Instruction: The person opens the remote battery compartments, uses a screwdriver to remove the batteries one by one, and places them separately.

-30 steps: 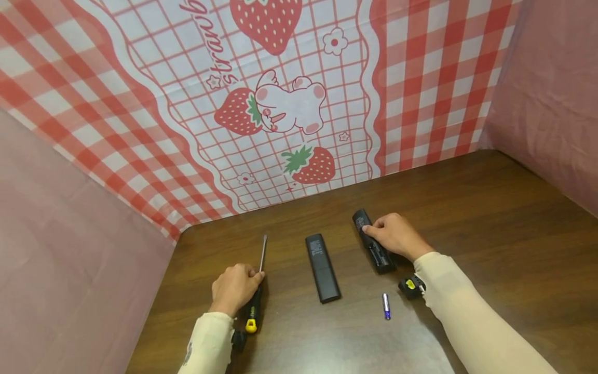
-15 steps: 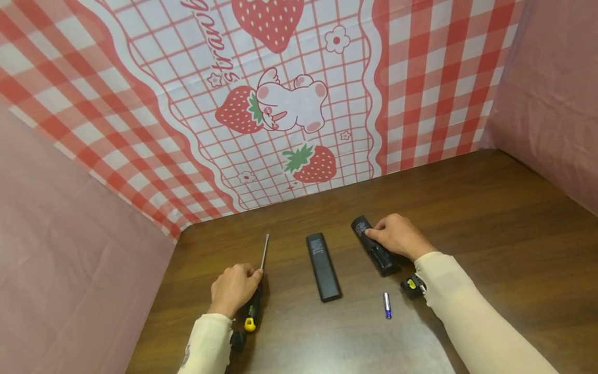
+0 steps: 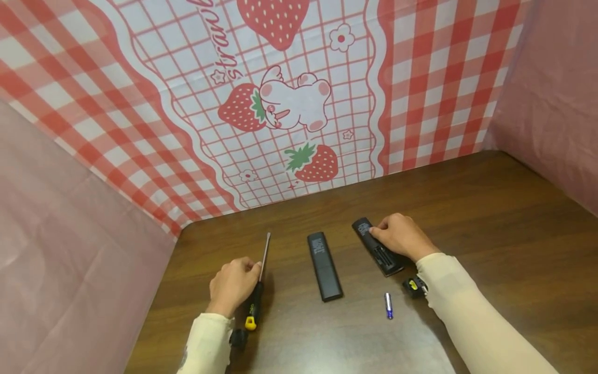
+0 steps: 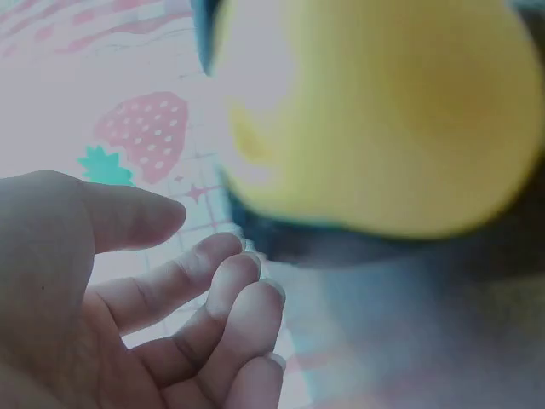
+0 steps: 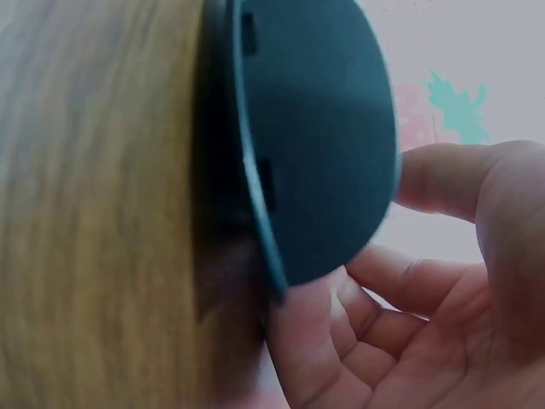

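Observation:
In the head view my left hand [image 3: 233, 284] is at a screwdriver [image 3: 254, 304] with a black handle, a yellow end and a metal shaft. Its fingertips are right beside the shaft. The left wrist view shows its thumb apart from loosely bent fingers, with the yellow handle end [image 4: 383, 119] large in front. My right hand [image 3: 401, 235] holds a black remote control [image 3: 375, 247] by its sides, back up, with the battery compartment uncovered. In the right wrist view the remote's end [image 5: 319, 145] stands close over the wood. A silver and blue battery [image 3: 389, 305] lies nearer me.
Another black remote control [image 3: 325, 267], back up with its cover on, lies on the wooden table [image 3: 299, 343] between the hands. A strawberry-print checked cloth [image 3: 299, 104] hangs at the back. Pink cloth [image 3: 551, 93] borders both sides.
The right hand has turned the remote so its open compartment faces further upward. The left hand has moved slightly up from the screwdriver's handle, and the screwdriver has swung slightly.

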Demonstrator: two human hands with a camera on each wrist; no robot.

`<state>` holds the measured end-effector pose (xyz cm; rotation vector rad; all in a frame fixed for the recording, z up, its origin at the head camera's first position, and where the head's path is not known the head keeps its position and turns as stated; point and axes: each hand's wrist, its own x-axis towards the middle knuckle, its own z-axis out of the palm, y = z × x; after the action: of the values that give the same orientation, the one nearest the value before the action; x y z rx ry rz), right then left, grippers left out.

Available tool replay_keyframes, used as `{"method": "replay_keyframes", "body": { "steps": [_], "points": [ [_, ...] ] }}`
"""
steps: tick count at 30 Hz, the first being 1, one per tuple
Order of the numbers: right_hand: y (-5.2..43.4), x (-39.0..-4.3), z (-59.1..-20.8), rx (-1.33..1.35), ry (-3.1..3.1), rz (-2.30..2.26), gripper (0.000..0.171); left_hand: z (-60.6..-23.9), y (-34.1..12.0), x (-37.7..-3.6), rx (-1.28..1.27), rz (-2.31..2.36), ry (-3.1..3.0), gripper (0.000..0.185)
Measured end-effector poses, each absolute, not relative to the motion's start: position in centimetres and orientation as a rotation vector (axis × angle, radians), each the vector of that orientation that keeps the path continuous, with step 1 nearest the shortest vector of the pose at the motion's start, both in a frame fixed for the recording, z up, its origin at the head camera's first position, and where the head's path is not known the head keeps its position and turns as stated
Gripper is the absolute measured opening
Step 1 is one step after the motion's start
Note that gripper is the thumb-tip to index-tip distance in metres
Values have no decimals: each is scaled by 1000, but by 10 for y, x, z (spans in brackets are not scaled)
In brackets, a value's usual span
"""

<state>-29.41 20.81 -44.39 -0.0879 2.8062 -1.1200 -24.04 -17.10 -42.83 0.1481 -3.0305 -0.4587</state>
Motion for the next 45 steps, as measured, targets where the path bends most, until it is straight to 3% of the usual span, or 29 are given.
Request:
{"method": "replay_keyframes", "body": {
  "steps": [21, 45],
  "points": [
    [197, -286, -428, -167, 2908, -1035, 43, -420, -141, -228, -72, -490, -2878, 19],
    [170, -274, -420, -437, 3027, -864, 33, -432, -70, -229, -316, -378, -2941, 22]
  ]
}}
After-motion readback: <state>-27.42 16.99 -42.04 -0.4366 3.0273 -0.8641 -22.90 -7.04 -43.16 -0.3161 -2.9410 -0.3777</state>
